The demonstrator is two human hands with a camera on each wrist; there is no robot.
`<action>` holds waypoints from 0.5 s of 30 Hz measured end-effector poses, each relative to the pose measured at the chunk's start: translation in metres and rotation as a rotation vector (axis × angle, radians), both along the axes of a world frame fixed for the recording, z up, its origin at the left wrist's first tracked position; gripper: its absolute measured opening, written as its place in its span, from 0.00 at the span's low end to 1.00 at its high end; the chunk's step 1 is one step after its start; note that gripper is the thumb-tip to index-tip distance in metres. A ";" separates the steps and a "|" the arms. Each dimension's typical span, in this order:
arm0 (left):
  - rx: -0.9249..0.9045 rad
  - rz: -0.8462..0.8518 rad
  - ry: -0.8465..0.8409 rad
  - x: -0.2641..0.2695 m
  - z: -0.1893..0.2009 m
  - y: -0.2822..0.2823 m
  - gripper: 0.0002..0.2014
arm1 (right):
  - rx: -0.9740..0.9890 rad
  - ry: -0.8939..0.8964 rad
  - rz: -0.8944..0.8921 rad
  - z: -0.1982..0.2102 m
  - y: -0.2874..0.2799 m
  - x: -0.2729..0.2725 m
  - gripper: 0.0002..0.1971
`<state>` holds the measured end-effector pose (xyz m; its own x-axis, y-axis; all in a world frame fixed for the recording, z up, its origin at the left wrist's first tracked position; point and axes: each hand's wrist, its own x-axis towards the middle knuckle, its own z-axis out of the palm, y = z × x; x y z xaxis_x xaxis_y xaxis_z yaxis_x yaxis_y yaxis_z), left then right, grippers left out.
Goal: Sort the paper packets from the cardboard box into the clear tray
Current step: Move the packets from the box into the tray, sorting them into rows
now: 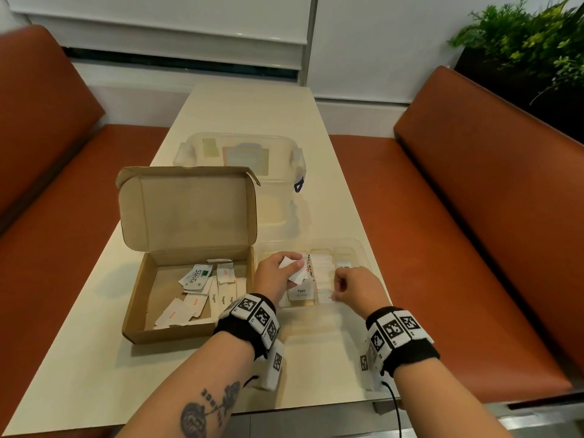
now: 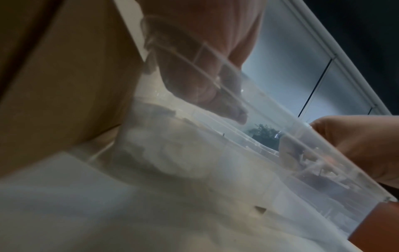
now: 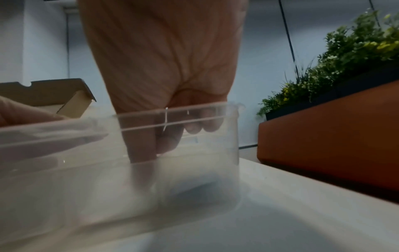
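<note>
The left hand (image 1: 274, 273) has its thumb and fingers curled round a small bunch of white paper packets (image 1: 295, 270), held just above the left end of the clear tray (image 1: 360, 248). How many packets are in the bunch cannot be told. Their long axis runs roughly from 11 o'clock down to 5 o'clock in the head view, and the lower end points at a packet marked Pepper (image 1: 301, 292) lying in the tray straight below, at about 5 o'clock from the fingertips.

The right hand (image 1: 355, 284) reaches into the tray with its fingers bent downward. In the right wrist view the fingertips (image 3: 141, 153) are pressed close together inside the tray wall, near a row of white packets (image 1: 322, 276). Whether they pinch one of these cannot be told.

The relation that matters: the tray compartments run 12 to 6 o'clock, so the held packets are likely to need a slight turn to lie along a slot. The left hand is the nearer one to the left slots; the row by the right hand sits at 3 o'clock from the bunch.

The cardboard box (image 1: 136, 324), lid up, lies at 9 o'clock from the left hand, just beside the tray, with many loose packets (image 1: 202, 289) left inside, among them 1 marked Stevia (image 1: 196, 275). The sorting seems well short of done.
</note>
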<state>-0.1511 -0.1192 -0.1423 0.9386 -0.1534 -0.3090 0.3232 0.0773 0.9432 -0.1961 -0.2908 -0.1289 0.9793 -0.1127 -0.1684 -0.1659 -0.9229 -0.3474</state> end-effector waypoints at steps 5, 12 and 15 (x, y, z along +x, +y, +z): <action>0.015 -0.006 -0.005 0.000 -0.001 -0.001 0.04 | 0.057 0.048 -0.054 -0.004 0.000 0.003 0.19; 0.049 -0.021 -0.017 0.001 -0.002 -0.001 0.03 | 0.032 0.075 -0.036 -0.003 -0.001 0.004 0.19; 0.032 -0.025 -0.007 0.000 -0.001 -0.002 0.03 | 0.043 0.082 -0.051 -0.004 0.000 0.004 0.20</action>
